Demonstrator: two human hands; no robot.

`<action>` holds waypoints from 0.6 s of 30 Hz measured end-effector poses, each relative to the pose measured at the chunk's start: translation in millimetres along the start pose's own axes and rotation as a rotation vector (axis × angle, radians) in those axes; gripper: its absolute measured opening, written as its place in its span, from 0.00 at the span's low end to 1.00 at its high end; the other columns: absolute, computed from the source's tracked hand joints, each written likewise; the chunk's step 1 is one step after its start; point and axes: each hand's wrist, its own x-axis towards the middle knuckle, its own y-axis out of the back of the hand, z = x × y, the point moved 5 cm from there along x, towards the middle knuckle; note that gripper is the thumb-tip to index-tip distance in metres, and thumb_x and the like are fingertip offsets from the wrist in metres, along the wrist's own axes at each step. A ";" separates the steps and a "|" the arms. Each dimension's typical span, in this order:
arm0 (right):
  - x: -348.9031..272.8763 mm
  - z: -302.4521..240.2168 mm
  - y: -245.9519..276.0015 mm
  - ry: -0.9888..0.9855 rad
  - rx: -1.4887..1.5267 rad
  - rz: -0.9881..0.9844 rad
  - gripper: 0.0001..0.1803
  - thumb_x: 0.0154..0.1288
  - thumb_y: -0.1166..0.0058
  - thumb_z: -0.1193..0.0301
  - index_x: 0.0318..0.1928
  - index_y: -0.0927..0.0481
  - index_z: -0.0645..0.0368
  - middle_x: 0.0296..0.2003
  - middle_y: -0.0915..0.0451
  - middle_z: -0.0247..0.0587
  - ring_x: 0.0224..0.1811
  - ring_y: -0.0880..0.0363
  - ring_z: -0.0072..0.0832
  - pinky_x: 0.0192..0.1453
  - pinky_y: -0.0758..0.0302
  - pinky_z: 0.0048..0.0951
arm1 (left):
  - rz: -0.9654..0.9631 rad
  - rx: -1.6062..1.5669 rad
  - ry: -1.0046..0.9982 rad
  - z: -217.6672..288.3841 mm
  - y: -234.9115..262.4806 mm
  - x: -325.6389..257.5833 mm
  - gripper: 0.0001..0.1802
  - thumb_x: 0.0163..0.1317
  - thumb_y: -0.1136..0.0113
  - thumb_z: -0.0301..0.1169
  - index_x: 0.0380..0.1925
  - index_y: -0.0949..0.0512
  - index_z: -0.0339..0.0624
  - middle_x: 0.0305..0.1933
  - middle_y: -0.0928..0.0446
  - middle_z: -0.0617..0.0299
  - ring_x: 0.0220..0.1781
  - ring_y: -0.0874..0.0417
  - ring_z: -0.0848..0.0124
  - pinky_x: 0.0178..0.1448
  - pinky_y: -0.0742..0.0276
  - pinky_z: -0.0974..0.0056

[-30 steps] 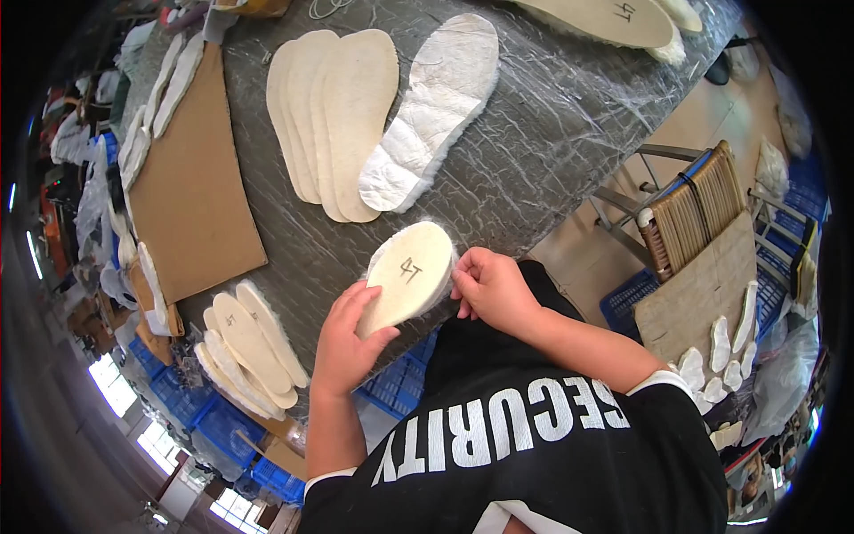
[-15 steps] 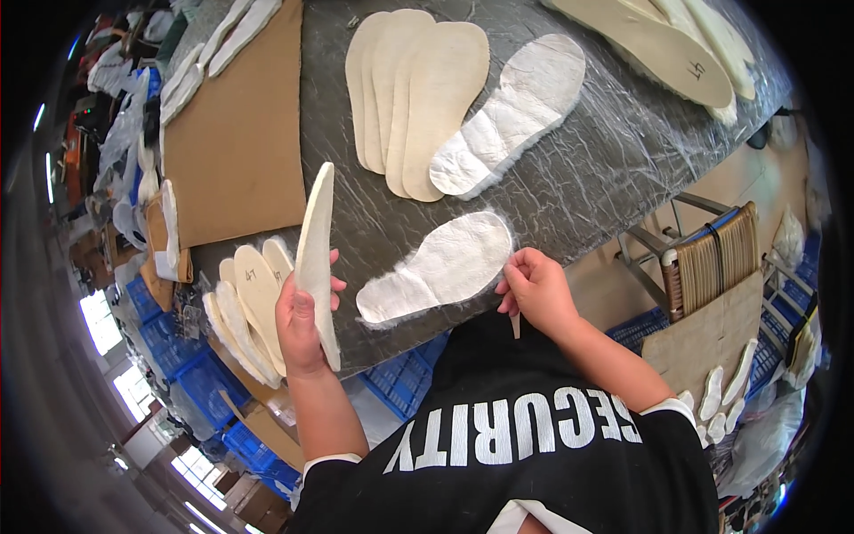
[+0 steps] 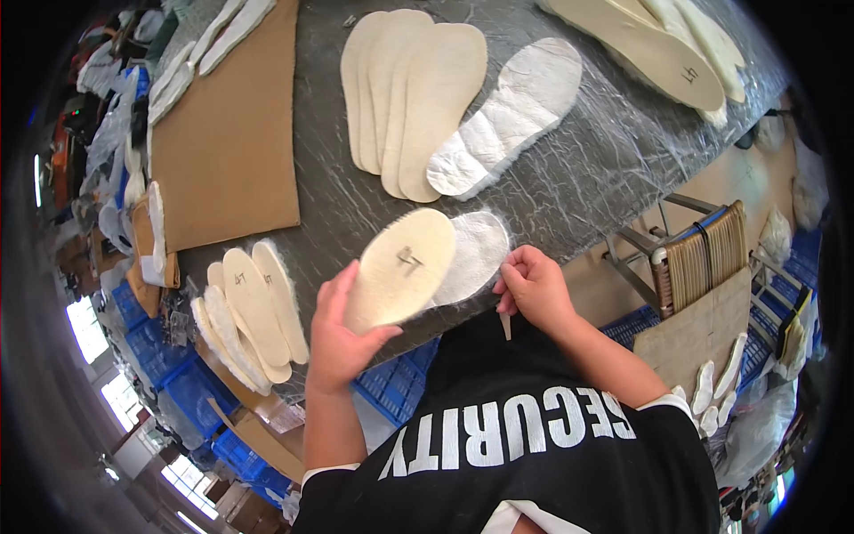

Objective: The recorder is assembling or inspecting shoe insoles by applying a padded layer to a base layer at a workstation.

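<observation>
In my left hand (image 3: 342, 334) is a cream felt insole (image 3: 411, 258), fingers along one side and thumb at its lower edge, its face with a handwritten mark turned up. It overlaps a white fleece-edged insole (image 3: 480, 254) lying near the table's front edge, hiding that one's narrow end; whether the two touch, I cannot tell. My right hand (image 3: 534, 289) is closed at the rounded end of the white insole. A thin pale strip (image 3: 507, 327) pokes out below its fingers; the rest of it is hidden.
Fanned cream insoles (image 3: 445, 107) lie farther back, with another white insole (image 3: 525, 107) resting against them. More insoles sit at the left edge (image 3: 253, 303) and far right (image 3: 658, 53). Brown cardboard (image 3: 227, 142) covers the left. A chair (image 3: 703, 262) stands beyond the right edge.
My left hand has turned the cream insole from edge-on to face-up and brought it right, over the white insole. My right hand has stayed nearly in place.
</observation>
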 end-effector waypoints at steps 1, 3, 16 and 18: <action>-0.2 -0.2 -1.8 0.010 0.004 -0.007 0.05 0.70 0.54 0.74 0.38 0.31 0.63 0.24 0.21 0.40 0.16 0.22 0.23 0.18 0.27 0.21 | -0.073 0.311 -0.092 11.5 -9.4 -0.2 0.51 0.31 0.20 0.30 0.61 0.33 0.32 0.57 0.26 0.51 0.56 0.26 0.58 0.62 0.30 0.58; -1.1 1.1 -2.6 0.017 0.013 -0.001 0.05 0.70 0.54 0.73 0.38 0.31 0.63 0.24 0.21 0.40 0.16 0.22 0.23 0.18 0.28 0.21 | -0.104 0.336 -0.106 16.9 -24.5 -1.8 0.50 0.29 0.22 0.29 0.61 0.31 0.33 0.58 0.27 0.50 0.57 0.27 0.56 0.64 0.32 0.57; 2.8 -8.0 -5.9 0.035 0.064 -0.031 0.06 0.69 0.54 0.74 0.37 0.29 0.65 0.22 0.22 0.39 0.16 0.22 0.22 0.18 0.28 0.23 | -0.168 0.426 -0.261 19.8 -52.9 17.8 0.47 0.34 0.22 0.32 0.59 0.31 0.31 0.56 0.25 0.48 0.55 0.26 0.52 0.61 0.29 0.54; 0.3 -6.4 -5.5 0.040 0.072 -0.026 0.06 0.69 0.54 0.74 0.37 0.29 0.65 0.22 0.22 0.39 0.16 0.22 0.22 0.18 0.27 0.23 | -0.157 0.437 -0.264 20.4 -50.0 16.9 0.47 0.34 0.22 0.33 0.59 0.31 0.31 0.56 0.25 0.47 0.55 0.26 0.51 0.61 0.29 0.54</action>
